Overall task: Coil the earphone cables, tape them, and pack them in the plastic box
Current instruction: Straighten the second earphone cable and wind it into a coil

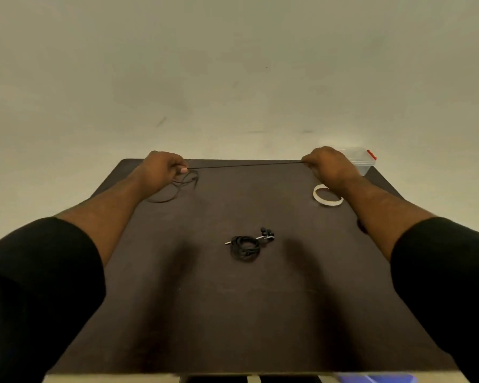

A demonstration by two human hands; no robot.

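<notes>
A black earphone cable [246, 165] is stretched taut between my two hands above the far edge of the dark table [233, 313]. My left hand [163, 168] pinches one end, with loose loops of the same cable hanging below it onto the table. My right hand [329, 167] grips the other end. A second black earphone [246, 244], coiled with its buds and plug showing, lies in the middle of the table. A white tape roll [320, 199] lies flat under my right wrist. The clear plastic box [360, 158] with a red clip stands at the far right corner, partly hidden by my right hand.
A plain pale floor surrounds the table. A blue-purple object [376, 378] shows below the table's near edge at the right.
</notes>
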